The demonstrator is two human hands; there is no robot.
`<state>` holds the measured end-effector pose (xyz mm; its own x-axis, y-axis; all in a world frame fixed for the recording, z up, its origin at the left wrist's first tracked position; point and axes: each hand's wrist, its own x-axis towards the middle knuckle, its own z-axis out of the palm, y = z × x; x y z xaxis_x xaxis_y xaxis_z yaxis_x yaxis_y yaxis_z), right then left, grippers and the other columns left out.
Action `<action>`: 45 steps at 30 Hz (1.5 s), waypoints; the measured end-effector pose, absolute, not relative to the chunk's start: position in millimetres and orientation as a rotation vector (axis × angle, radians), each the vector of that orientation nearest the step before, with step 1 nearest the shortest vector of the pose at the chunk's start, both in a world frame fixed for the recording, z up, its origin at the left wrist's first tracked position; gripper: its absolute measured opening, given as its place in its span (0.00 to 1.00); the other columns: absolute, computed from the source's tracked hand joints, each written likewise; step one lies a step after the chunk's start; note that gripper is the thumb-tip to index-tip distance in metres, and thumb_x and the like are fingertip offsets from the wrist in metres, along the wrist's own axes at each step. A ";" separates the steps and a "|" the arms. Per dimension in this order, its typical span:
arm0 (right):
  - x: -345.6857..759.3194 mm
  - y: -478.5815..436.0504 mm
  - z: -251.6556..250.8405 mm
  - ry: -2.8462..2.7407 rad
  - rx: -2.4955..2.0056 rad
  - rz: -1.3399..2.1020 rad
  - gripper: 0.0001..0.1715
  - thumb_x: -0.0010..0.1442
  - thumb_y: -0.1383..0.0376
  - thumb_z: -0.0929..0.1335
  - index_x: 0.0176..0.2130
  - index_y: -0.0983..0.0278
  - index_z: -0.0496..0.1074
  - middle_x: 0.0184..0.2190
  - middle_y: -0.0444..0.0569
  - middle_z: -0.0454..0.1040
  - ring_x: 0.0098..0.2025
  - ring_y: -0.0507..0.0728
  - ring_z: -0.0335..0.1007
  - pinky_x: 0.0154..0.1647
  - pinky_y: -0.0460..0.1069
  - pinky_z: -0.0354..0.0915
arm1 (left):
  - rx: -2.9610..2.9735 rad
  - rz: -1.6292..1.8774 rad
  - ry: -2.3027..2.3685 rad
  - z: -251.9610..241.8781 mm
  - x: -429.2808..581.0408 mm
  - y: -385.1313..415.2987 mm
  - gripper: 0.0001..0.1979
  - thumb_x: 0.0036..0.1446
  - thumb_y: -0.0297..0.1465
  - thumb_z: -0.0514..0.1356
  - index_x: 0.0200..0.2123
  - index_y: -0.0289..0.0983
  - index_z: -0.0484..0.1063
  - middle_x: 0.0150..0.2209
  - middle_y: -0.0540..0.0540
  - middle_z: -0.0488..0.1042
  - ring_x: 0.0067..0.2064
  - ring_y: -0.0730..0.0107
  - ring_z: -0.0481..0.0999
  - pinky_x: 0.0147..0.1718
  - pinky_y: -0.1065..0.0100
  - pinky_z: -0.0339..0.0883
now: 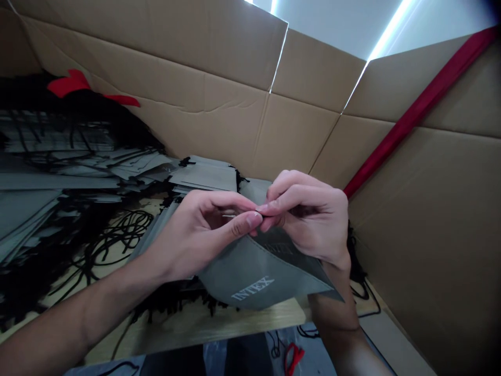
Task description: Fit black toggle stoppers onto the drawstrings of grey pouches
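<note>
A grey fabric bag printed INTEX hangs below my two hands, its lower edge curving out toward the right. My left hand pinches the bag's upper edge between thumb and index finger. Right against it, the thumb and fingers of my right hand are pinched at the same spot, fingertips touching the left ones. A thin dark bit shows between the fingertips; whether it is a cord end is hard to tell. The right hand's fingers partly cover the back layer of the bag.
Stacks of grey bags with black cords stand behind and to the left on the wooden table. Loose black cords lie tangled at left. Cardboard walls rise behind and right, with a red strip. A red item lies below.
</note>
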<state>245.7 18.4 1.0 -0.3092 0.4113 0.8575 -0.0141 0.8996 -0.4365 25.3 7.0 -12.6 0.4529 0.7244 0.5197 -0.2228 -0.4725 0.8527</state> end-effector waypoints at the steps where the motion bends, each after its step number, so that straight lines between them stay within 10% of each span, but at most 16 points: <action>1: 246.5 18.1 1.6 -1.863 -0.284 0.425 0.10 0.63 0.75 0.84 0.38 0.60 0.90 0.36 0.45 0.83 0.32 0.51 0.81 0.29 0.46 0.79 | 1.685 1.186 0.428 -12.9 25.8 8.2 0.03 0.70 0.34 0.77 0.40 0.43 0.91 0.36 0.51 0.89 0.36 0.74 0.85 0.39 0.80 0.79; 16: 243.5 17.3 3.6 -1.885 -0.351 0.544 0.18 0.65 0.82 0.75 0.34 0.60 0.86 0.30 0.41 0.84 0.33 0.52 0.79 0.34 0.47 0.77 | 1.954 1.301 0.414 -14.6 25.3 -2.5 0.09 0.71 0.24 0.69 0.44 0.42 0.89 0.36 0.53 0.87 0.36 0.75 0.82 0.37 0.77 0.75; 19: 251.1 13.9 4.0 -1.906 -0.451 0.621 0.06 0.69 0.70 0.81 0.43 0.59 0.86 0.37 0.45 0.84 0.35 0.53 0.77 0.34 0.48 0.75 | 1.853 1.297 0.532 -13.3 25.1 1.4 0.04 0.71 0.29 0.71 0.41 0.40 0.88 0.32 0.52 0.84 0.32 0.75 0.79 0.32 0.78 0.73; 23: 267.4 3.5 9.7 -1.962 -0.588 0.618 0.13 0.79 0.63 0.75 0.61 0.56 0.82 0.55 0.50 0.86 0.51 0.58 0.81 0.53 0.52 0.81 | 1.720 1.266 0.613 -14.7 24.5 8.2 0.09 0.70 0.37 0.76 0.39 0.39 0.88 0.32 0.50 0.85 0.33 0.75 0.81 0.33 0.81 0.75; 31: 271.9 -2.1 15.8 -1.819 -0.587 0.591 0.16 0.81 0.68 0.72 0.62 0.52 0.77 0.72 0.47 0.82 0.65 0.61 0.88 0.68 0.58 0.85 | 1.571 1.182 0.566 -21.3 20.9 11.6 0.10 0.73 0.41 0.76 0.50 0.43 0.88 0.39 0.49 0.90 0.37 0.73 0.89 0.40 0.81 0.83; 45: 267.6 14.4 6.2 -1.761 -0.529 0.658 0.04 0.74 0.67 0.79 0.44 0.59 0.83 0.46 0.48 0.94 0.32 0.56 0.91 0.36 0.49 0.87 | 1.648 1.310 0.523 -14.5 23.7 9.2 0.16 0.66 0.36 0.80 0.51 0.38 0.83 0.33 0.48 0.88 0.34 0.69 0.89 0.37 0.77 0.84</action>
<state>267.6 14.4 6.2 -0.2718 0.6478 0.7117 0.0223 0.7436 -0.6683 23.7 9.2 -14.5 0.3386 0.7854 0.5182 -0.2126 -0.4726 0.8552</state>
